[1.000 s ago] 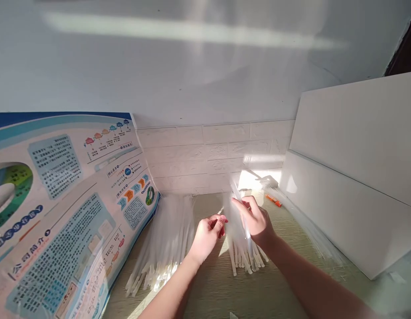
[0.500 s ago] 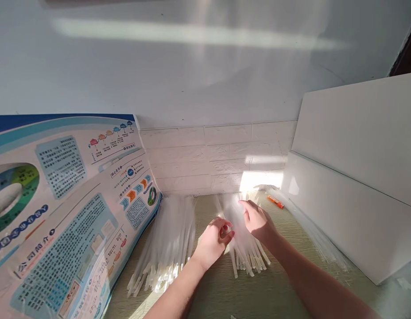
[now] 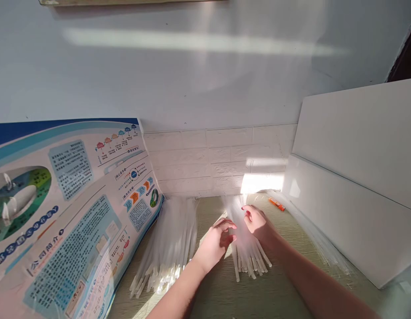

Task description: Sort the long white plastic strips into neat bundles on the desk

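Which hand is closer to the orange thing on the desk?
Right. The right hand is nearer, just below and to the left of the orange object; the left hand is farther off, on the right hand's far side.

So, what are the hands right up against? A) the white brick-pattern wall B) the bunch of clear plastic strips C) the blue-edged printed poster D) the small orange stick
B: the left hand and the right hand are both at the bunch of clear plastic strips.
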{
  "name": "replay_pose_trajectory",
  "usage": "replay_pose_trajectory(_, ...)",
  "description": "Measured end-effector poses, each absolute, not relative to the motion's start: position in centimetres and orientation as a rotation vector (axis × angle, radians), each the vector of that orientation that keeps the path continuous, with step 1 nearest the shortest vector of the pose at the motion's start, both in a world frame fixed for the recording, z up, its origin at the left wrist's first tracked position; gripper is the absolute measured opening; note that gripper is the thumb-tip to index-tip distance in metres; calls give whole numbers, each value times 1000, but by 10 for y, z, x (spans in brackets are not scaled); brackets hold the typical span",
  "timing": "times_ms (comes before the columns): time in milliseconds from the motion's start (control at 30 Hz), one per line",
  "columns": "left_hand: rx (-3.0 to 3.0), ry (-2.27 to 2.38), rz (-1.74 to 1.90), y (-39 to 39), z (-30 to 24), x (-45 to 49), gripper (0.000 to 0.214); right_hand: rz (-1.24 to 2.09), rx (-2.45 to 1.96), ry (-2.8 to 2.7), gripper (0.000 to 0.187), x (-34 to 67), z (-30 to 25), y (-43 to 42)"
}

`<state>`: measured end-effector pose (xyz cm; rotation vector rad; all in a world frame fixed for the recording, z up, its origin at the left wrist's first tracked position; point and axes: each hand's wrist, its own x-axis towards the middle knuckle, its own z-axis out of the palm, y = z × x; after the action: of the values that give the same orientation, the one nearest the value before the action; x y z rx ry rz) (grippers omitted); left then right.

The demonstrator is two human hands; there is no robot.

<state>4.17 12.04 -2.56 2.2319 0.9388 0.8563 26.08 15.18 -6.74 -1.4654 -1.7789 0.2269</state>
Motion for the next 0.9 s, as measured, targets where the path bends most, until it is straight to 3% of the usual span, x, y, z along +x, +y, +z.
replay_pose_trajectory(233,2366,1063,767,122,-10,36,27,246,-1452,-1746,31,265,-77,160)
replay_pose_trajectory(467,2237,1693,528,94,30,-23,17,281,-1424,-1724,29,271,-76,162)
replay_pose_trajectory(700,2142,2154,179,28,19,-54,36,308,-1387,-1751,24,267,-70,157)
replay_pose_trajectory(900,2083,2225,93,20,18,-47,31,313,-1383,-1765,24,267,-69,156)
